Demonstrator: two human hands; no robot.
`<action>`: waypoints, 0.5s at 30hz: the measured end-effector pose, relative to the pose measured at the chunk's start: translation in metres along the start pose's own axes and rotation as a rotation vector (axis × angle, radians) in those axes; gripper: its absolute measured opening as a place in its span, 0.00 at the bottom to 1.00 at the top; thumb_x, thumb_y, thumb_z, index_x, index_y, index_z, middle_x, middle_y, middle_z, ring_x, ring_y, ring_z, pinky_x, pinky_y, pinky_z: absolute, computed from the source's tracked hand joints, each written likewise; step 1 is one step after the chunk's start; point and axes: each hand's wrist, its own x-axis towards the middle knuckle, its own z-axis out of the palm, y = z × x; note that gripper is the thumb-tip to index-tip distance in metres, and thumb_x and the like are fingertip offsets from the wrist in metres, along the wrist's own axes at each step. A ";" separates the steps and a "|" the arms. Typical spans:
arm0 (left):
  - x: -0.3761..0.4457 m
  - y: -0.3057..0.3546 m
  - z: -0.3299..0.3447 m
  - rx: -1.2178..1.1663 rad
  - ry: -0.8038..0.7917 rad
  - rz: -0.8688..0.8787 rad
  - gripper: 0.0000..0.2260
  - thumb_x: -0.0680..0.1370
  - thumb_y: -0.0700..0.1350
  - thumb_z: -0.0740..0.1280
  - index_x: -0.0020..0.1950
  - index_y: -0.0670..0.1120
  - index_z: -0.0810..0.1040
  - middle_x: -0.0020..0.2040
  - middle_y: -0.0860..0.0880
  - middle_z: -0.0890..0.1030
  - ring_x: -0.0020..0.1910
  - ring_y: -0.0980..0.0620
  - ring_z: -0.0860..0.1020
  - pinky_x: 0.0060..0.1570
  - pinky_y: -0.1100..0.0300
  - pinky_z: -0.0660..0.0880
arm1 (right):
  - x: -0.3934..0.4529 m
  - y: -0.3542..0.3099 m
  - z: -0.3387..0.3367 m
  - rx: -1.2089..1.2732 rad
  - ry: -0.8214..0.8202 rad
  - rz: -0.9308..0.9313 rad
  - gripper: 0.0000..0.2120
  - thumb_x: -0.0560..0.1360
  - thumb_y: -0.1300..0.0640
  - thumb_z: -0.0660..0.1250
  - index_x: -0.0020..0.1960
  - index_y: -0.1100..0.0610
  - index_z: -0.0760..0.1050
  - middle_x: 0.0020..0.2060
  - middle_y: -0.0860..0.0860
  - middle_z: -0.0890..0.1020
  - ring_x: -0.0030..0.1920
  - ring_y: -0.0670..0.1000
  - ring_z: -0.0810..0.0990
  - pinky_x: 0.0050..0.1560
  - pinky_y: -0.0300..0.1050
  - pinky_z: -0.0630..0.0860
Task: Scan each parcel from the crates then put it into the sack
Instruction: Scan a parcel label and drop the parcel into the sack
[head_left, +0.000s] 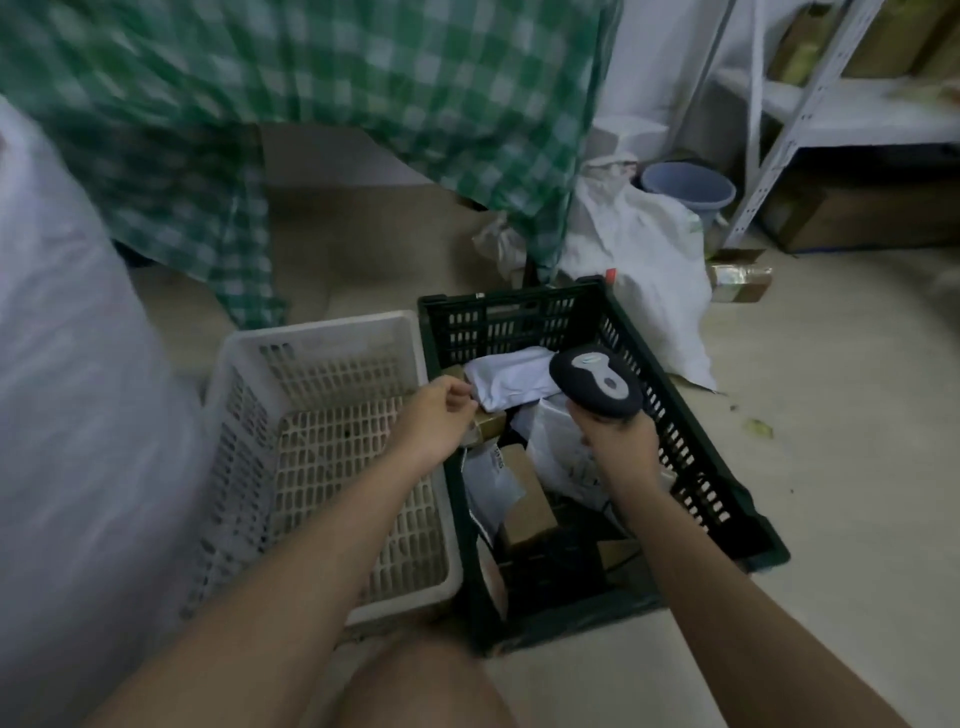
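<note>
Two hands busy: left hand (439, 410) pinches white parcel (511, 382) in dark crate (691, 415); right hand (615, 441) grips scanner (597, 382). Pickup step; next: lift, aim scanner at label.

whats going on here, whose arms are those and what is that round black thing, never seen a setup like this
There is no machine here: the single picture comes from a camera worn on a person's head, looking down at their own arms. The right hand grips a handheld barcode scanner, the round black thing. The left hand pinches the edge of a white parcel lying on top in the dark green crate, which holds more bags and brown boxes. Beside it on the floor stands a white crate with nothing showing inside. The big pale shape at the left edge looks like the sack, though it is blurred.
</note>
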 end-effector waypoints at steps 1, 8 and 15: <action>0.018 -0.007 0.009 0.033 -0.004 0.005 0.10 0.80 0.45 0.65 0.60 0.45 0.76 0.54 0.49 0.78 0.51 0.53 0.75 0.52 0.60 0.71 | 0.019 0.007 0.011 -0.001 -0.001 0.018 0.19 0.73 0.51 0.73 0.60 0.60 0.77 0.49 0.57 0.83 0.50 0.57 0.81 0.47 0.48 0.76; 0.145 -0.041 0.080 0.490 -0.018 0.103 0.11 0.79 0.52 0.63 0.50 0.47 0.80 0.51 0.46 0.82 0.54 0.45 0.78 0.51 0.55 0.69 | 0.133 0.058 0.085 0.202 0.032 0.267 0.18 0.71 0.56 0.75 0.57 0.63 0.78 0.46 0.57 0.82 0.44 0.54 0.78 0.40 0.44 0.74; 0.218 -0.066 0.146 1.038 -0.030 0.112 0.20 0.77 0.54 0.66 0.65 0.48 0.68 0.64 0.46 0.72 0.65 0.44 0.65 0.62 0.52 0.59 | 0.178 0.098 0.112 0.297 0.133 0.356 0.17 0.70 0.55 0.75 0.56 0.61 0.79 0.41 0.54 0.82 0.42 0.52 0.79 0.47 0.49 0.77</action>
